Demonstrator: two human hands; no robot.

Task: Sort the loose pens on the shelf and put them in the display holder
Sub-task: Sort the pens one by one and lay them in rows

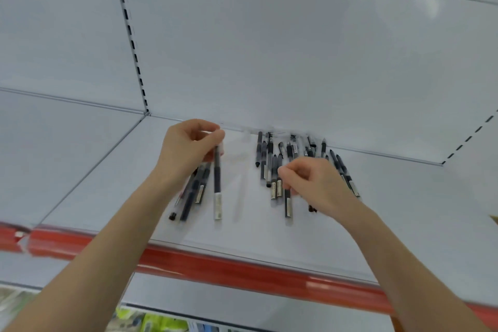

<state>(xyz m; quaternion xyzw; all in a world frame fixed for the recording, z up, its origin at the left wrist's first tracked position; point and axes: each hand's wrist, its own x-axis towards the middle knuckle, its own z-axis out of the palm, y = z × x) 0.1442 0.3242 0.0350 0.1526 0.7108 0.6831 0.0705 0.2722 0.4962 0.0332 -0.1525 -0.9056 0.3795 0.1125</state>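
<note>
Black pens (217, 183) are pinched as a sorted bunch by the left grip (188, 148); another pen (287, 205) is pinched out of the loose pile (269, 153) by the right grip (315, 183).

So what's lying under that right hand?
Under the right hand lies a spread of dark pens on the white shelf. It seems to pinch one pen. The pens' middles beneath the palm are covered, so their count cannot be told.
</note>
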